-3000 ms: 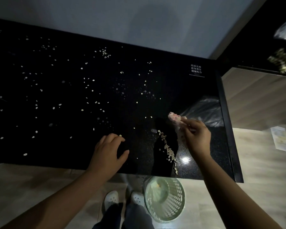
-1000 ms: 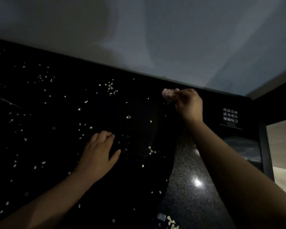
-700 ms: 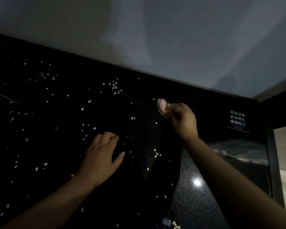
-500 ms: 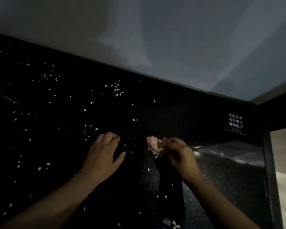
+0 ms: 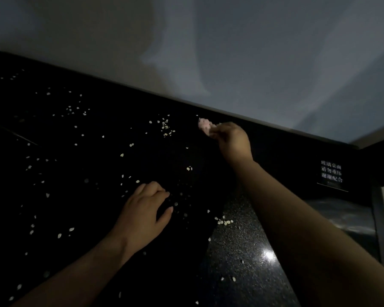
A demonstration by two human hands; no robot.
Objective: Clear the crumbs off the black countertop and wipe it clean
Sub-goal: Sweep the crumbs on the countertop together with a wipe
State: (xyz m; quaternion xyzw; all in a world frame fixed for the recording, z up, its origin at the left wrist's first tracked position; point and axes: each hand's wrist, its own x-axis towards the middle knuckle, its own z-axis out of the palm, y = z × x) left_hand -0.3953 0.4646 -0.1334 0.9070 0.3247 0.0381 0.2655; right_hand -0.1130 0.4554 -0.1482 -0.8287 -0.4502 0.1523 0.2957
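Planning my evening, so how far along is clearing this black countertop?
Early. Done: only the countertop at right front looks mostly clear, beside a small crumb pile. In hand: the right hand pinches a pink cloth at the far edge; the left hand rests on the surface. Remaining: scattered crumbs across the middle and left.

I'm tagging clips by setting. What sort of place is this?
Probably an indoor counter, perhaps in a shared or rented room: a glossy black speckled countertop strewn with pale crumbs runs along a plain pale wall, and a small printed notice in white characters sits at its right end.
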